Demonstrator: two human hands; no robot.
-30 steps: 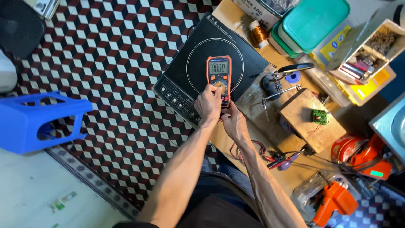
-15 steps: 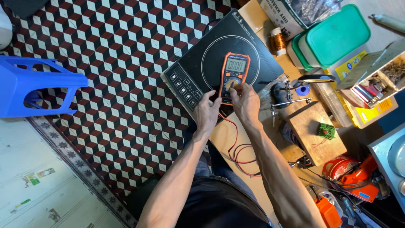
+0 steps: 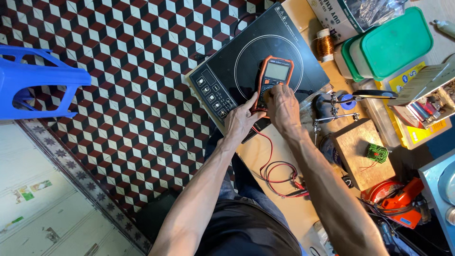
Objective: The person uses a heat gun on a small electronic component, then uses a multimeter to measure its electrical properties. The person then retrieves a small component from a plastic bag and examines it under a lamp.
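An orange and black multimeter (image 3: pixel 273 76) lies on a black induction cooktop (image 3: pixel 246 61) that rests on a low wooden bench. My left hand (image 3: pixel 241 121) holds the meter's lower left edge. Fingers of my right hand (image 3: pixel 282 105) press on the meter's lower face, around the dial. Red and black test leads (image 3: pixel 277 173) coil on the bench below my wrists. The meter's screen is grey and unreadable.
A blue plastic stool (image 3: pixel 35 87) lies at the left on the patterned tile floor. To the right are a copper wire spool (image 3: pixel 325 45), green-lidded containers (image 3: pixel 388 42), a helping-hands stand (image 3: pixel 339 106), a wooden block with a small green circuit board (image 3: pixel 377 152), and orange tools (image 3: pixel 395 204).
The camera view has shifted, so the cooktop and meter sit higher and more central. Both hands stay on the meter, with the right hand now over its lower face.
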